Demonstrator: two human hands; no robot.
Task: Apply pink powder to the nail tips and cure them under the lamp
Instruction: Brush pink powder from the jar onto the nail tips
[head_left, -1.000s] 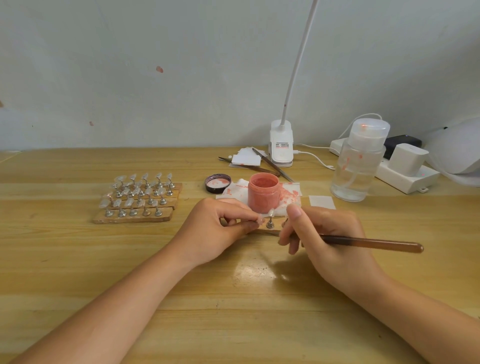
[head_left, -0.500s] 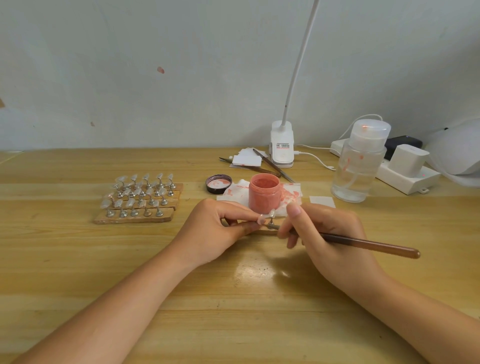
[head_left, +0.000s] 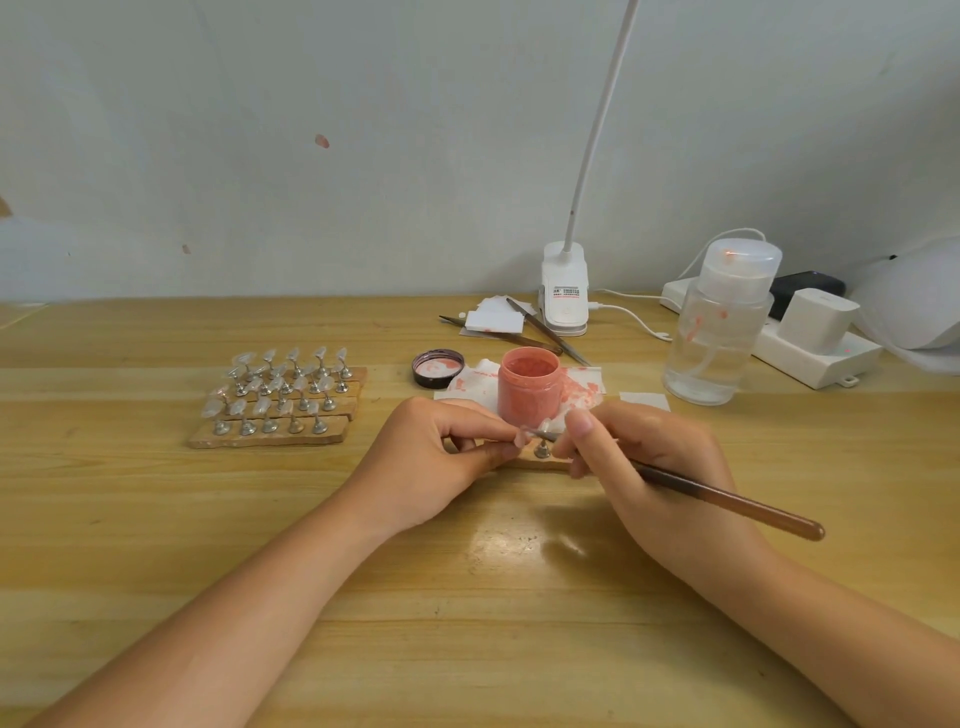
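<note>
Wooden table (head_left: 156, 519), pale wall (head_left: 260, 130)

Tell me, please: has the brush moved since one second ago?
Yes. The brush tilted: its rear end dropped lower and nearer the person, while its tip rose toward the pink powder jar, which stayed put. The right hand grips it.

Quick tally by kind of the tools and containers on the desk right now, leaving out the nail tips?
Brushes and sticks: 3, one in the right hand, two by the lamp clip
Open powder jar: 1
Jar lid: 1
Pump bottle: 1
Tip racks: 3
Total: 9
</note>
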